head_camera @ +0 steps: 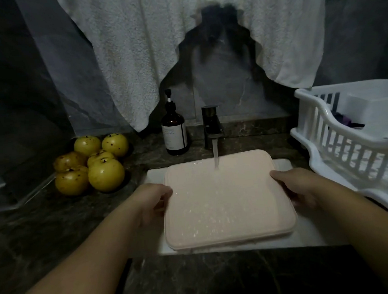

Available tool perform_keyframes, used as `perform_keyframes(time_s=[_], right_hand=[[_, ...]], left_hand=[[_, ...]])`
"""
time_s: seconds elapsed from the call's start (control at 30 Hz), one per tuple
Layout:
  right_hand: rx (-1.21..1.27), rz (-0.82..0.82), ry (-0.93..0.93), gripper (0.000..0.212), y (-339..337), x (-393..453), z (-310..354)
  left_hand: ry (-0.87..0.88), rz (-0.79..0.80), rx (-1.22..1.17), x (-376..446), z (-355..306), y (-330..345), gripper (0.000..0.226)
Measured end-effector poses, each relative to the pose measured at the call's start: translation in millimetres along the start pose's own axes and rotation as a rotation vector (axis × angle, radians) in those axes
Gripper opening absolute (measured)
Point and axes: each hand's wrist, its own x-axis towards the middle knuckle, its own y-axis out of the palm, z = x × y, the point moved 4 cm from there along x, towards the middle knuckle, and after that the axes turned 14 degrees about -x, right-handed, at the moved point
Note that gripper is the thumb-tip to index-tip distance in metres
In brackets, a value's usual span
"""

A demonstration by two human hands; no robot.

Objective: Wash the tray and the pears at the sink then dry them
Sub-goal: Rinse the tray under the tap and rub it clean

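Gripping tray (pixel 227 202) by its side edges | left hand (pixel 154 202) fingers curled under | right hand (pixel 296 188) likewise

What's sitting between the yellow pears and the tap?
A brown pump bottle stands on the counter between the pears and the tap, closer to the tap, as the head view shows.

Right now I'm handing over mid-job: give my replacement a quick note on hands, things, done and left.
Left hand grips the pink tray by its left edge, right hand by its right edge.
Tray is held over the sink, under the running water from the faucet.
Six pears sit unwashed on the counter, left.
Done: tray rinse under way.
Left: finish the tray, wash the pears, dry everything.
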Motion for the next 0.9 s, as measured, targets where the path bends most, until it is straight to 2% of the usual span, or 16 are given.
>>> perform_keyframes(time_s=[0.2,0.33,0.47,0.57,0.73,0.9], right_hand=[[0.002,-0.047,-0.014,0.057,-7,1,1],[-0.106,-0.107,-0.053,0.045,-12,-6,8],[-0.151,-0.103,-0.05,0.043,-13,-13,11],[-0.114,-0.103,-0.057,0.036,-19,-15,13],[0.032,-0.136,-0.116,0.013,-29,-22,18],[0.148,-0.097,-0.126,0.006,-30,-25,19]], left_hand=[[-0.043,0.04,-0.049,9,7,3,0.016],[-0.073,0.073,-0.039,16,10,3,0.018],[-0.062,0.09,-0.058,13,10,3,0.016],[-0.058,0.093,-0.052,9,8,5,0.018],[-0.102,0.13,-0.047,3,9,10,0.031],[-0.161,0.136,-0.017,-1,11,11,0.04]])
